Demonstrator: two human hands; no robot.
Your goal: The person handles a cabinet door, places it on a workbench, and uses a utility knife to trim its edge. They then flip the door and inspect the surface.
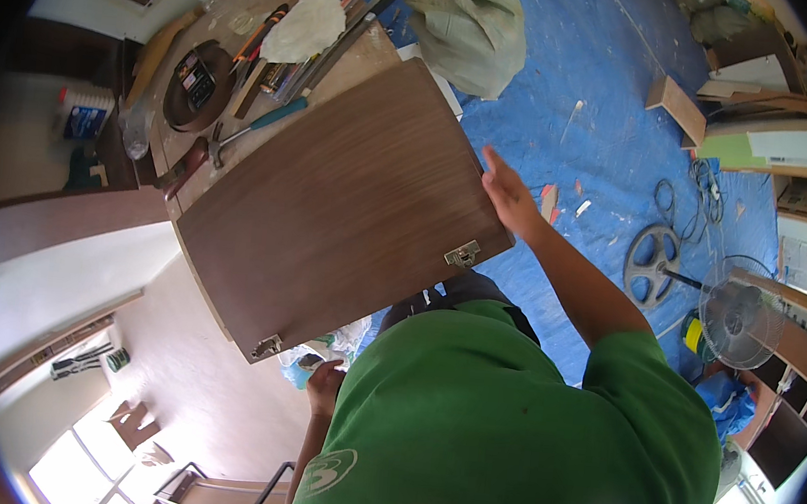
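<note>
A dark brown wood-grain cabinet door [350, 199] lies flat on the workbench in front of me. Metal hinges [462, 253] are fitted at its two near corners, the second hinge [267, 346] being on the left. My right hand [509, 199] rests against the door's right edge, fingers stretched out. Down beside my body, near the left hinge, my left hand [323, 387] is closed; a small dark shape shows at its fingers, too small to name. Beyond the door lie a hammer [261, 122] with a teal handle and a tape-like brown ring [197, 85].
Several tools and a crumpled white cloth [305, 27] crowd the bench's far end. A grey-green sack [469, 32] stands beyond. Blue sheeting [551, 102] covers the floor. At right are a standing fan [742, 315], its wheel-shaped base, cables [706, 192] and stacked boards [772, 102].
</note>
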